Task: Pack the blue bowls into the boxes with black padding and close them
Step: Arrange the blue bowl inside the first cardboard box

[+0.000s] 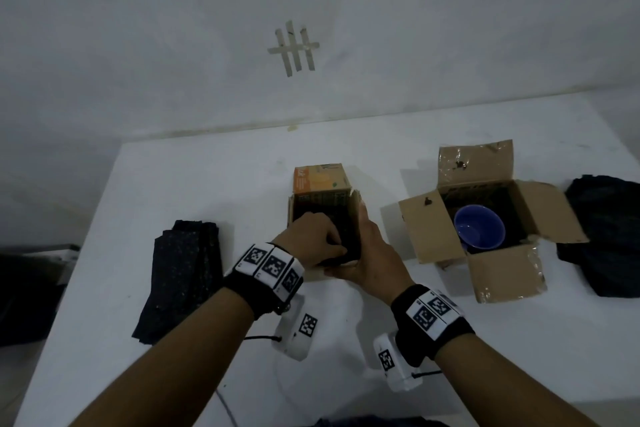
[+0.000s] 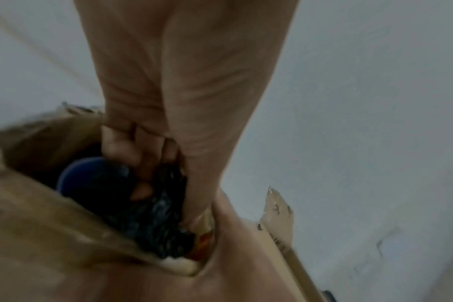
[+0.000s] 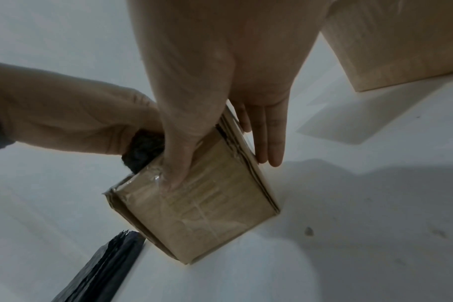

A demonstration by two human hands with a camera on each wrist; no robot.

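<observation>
A small cardboard box [image 1: 323, 198] [image 3: 207, 206] stands mid-table, its orange flap raised at the back. My left hand [image 1: 329, 246] [image 2: 142, 183] reaches into it, fingers curled round black padding [image 2: 158, 214] [image 3: 142, 151]. Beneath the padding a blue bowl [image 2: 88, 177] shows in the left wrist view. My right hand [image 1: 360, 243] [image 3: 222, 169] braces the box's near right corner: thumb flat on the front face, straight fingers [image 3: 272, 141] along the right side. To the right, a larger open box [image 1: 426, 229] holds a second blue bowl [image 1: 479, 227] on black padding.
A stack of black padding sheets [image 1: 183, 274] [image 3: 103, 265] lies left of the small box. More black material [image 1: 606, 236] sits at the far right. The white table [image 1: 207, 184] meets a white wall behind. The larger box's flaps [image 1: 509, 274] spread outward.
</observation>
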